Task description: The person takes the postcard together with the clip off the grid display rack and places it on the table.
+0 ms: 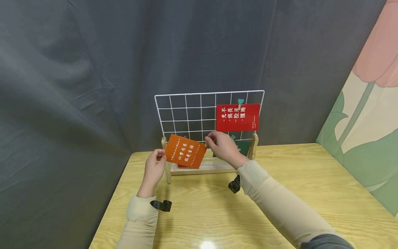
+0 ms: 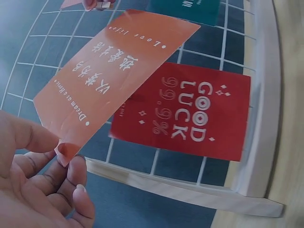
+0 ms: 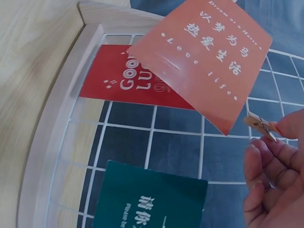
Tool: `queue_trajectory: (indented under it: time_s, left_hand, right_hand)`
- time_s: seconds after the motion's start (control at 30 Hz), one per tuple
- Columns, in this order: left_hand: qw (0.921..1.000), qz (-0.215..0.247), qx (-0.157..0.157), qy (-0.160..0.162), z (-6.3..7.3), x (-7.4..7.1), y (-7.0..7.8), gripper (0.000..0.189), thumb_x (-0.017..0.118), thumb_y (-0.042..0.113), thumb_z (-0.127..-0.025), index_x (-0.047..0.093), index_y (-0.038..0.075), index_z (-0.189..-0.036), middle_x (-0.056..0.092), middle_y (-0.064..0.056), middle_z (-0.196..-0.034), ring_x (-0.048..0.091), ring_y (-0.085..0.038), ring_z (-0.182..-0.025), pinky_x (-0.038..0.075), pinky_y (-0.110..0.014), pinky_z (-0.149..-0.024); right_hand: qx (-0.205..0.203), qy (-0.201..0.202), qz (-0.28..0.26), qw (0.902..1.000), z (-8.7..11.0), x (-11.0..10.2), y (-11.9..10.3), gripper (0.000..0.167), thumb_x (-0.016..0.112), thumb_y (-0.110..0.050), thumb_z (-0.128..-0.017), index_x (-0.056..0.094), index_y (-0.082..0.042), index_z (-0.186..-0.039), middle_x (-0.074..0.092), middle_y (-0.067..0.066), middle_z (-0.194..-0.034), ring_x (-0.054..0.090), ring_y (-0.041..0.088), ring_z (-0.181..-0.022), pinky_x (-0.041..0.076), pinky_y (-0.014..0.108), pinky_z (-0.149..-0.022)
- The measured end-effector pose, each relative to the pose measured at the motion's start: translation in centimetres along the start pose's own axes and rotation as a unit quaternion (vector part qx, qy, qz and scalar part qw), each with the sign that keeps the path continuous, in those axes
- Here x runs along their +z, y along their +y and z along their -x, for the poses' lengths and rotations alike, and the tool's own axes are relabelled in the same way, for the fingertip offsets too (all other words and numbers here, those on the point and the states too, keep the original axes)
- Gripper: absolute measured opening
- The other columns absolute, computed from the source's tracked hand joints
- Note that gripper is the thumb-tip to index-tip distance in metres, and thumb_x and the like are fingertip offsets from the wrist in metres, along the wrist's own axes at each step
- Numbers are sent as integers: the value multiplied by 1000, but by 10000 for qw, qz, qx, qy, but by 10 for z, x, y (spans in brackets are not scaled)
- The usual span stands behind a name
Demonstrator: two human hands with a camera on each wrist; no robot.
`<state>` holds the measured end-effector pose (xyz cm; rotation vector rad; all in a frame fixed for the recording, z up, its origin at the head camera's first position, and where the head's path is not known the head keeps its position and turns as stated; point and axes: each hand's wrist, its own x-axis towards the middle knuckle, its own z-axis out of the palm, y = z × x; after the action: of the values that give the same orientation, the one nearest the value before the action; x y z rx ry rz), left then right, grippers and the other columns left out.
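Observation:
My left hand (image 1: 154, 167) pinches one corner of an orange card (image 1: 185, 151) with white writing, between thumb and fingers. The card is tilted in front of a white wire grid (image 1: 200, 108). To its right, my right hand (image 1: 224, 147) pinches a small wooden clothespin (image 3: 261, 126), which is apart from the card in the right wrist view. Behind the orange card, a red GOOD LUCK card (image 2: 190, 114) is low on the grid, partly covered. A green card (image 3: 147, 202) is low at the grid's right, partly behind my right hand in the head view.
A larger red card (image 1: 237, 121) hangs at the grid's upper right from a clothespin with a teal heart (image 1: 240, 101). The grid stands in a wooden base (image 1: 211, 169) on a wood-grain table (image 1: 199, 207). A dark curtain (image 1: 133, 62) hangs behind.

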<state>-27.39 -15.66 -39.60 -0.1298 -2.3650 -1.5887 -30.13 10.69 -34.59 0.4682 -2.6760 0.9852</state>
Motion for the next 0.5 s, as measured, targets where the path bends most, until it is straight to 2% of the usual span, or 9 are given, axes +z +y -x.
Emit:
queue_trajectory:
  time_s: [0.23,0.5]
  left_hand:
    - [10000,-40,15,-25,3,2,-4,22,50,-1,-103,59,-9,-121,59,-21,-110,53,-33,-100,42,-40,-82]
    - [9997,-139,-178,-133,8,8,-13,21,50,-1,-103,61,-8,-120,61,-20,-108,54,-32,-99,43,-42,-85]
  right_hand:
    - [-24,-8,-11,10000,2,3,8,19,61,-25,-106,69,-9,-104,64,1,-82,56,20,-70,48,36,-63]
    - [23,-149,6,9999,9,7,19,20,61,-27,-106,70,-9,-104,63,1,-82,55,19,-70,48,36,-63]
